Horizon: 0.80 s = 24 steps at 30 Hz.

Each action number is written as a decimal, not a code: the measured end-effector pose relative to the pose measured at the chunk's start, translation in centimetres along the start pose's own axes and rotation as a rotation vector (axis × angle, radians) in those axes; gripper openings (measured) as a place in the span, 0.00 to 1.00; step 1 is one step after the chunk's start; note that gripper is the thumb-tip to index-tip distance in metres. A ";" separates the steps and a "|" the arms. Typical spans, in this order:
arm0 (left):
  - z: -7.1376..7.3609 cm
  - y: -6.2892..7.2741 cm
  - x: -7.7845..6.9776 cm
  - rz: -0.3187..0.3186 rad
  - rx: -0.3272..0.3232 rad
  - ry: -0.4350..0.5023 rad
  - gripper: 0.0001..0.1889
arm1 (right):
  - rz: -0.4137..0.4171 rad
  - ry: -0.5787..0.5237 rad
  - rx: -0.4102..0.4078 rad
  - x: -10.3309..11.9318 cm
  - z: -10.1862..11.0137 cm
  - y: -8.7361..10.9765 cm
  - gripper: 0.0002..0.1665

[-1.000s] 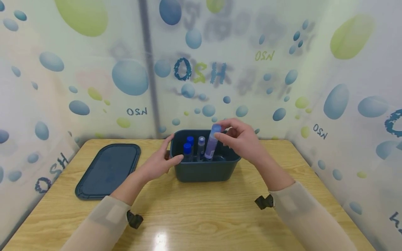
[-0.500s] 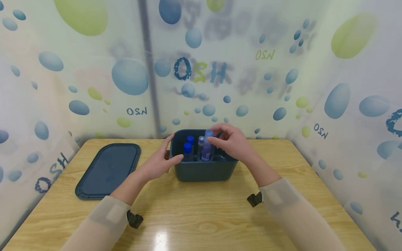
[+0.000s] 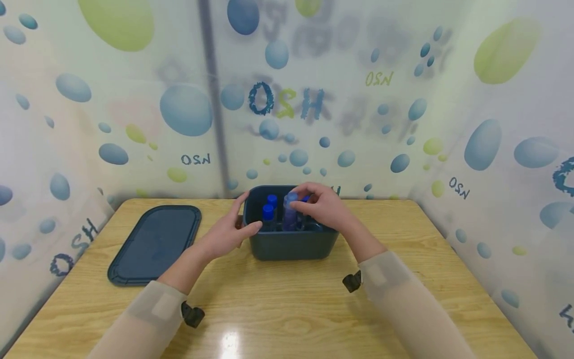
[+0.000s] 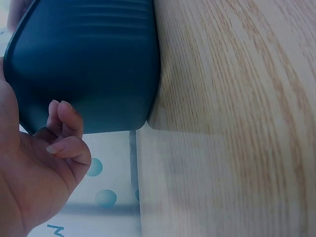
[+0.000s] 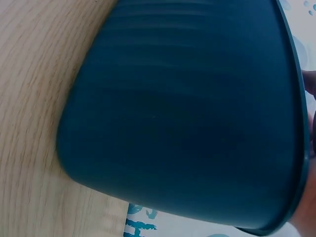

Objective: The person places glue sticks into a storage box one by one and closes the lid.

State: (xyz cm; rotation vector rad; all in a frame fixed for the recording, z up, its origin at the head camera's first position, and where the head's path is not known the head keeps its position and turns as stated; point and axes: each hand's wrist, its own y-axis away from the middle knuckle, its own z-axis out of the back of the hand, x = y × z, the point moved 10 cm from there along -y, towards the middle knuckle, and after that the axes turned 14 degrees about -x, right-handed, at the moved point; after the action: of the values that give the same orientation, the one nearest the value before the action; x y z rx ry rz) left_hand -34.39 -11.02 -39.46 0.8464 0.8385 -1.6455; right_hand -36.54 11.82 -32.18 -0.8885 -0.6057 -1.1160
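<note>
A dark blue-green plastic bin [image 3: 293, 248] stands on the table. Over its left end my left hand [image 3: 224, 234] holds on, thumb lapping the front rim and index finger along the side. In the left wrist view that hand's other fingers [image 4: 69, 118] bend beside the outer wall. My right hand [image 3: 325, 207] reaches over the right rim and pinches the top of a purple tube with a light blue cap [image 3: 290, 214], upright inside the bin. Left of it stand two clear tubes with dark blue caps [image 3: 268, 212]. Another blue cap [image 3: 306, 198] shows behind my right fingers.
A flat dark lid [image 3: 154, 244] lies on the wooden table [image 3: 269, 309], left of the bin. A pale curtain [image 3: 350, 144] with blue and green spots surrounds the table at the back and sides.
My right hand has moved left and down with the purple tube, which has gone from leaning to upright and now overlaps the clear tube. My left hand has stayed on the bin.
</note>
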 end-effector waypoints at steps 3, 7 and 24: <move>-0.1 0.0 0.1 0.002 0.004 0.001 0.53 | -0.001 0.002 0.011 -0.1 -0.3 -0.1 0.20; -0.1 -0.1 0.4 0.009 0.001 -0.003 0.53 | 0.002 0.014 0.035 -0.2 -0.6 -0.2 0.20; 0.0 0.0 -0.1 0.009 -0.006 -0.014 0.52 | -0.034 0.049 0.123 -1.4 -1.4 0.2 0.17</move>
State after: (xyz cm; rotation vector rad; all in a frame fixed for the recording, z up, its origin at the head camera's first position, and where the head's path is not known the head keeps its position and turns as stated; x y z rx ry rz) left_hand -34.36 -11.02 -39.38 0.8325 0.8286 -1.6385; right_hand -36.87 11.31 -34.09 -0.7453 -0.6435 -1.1157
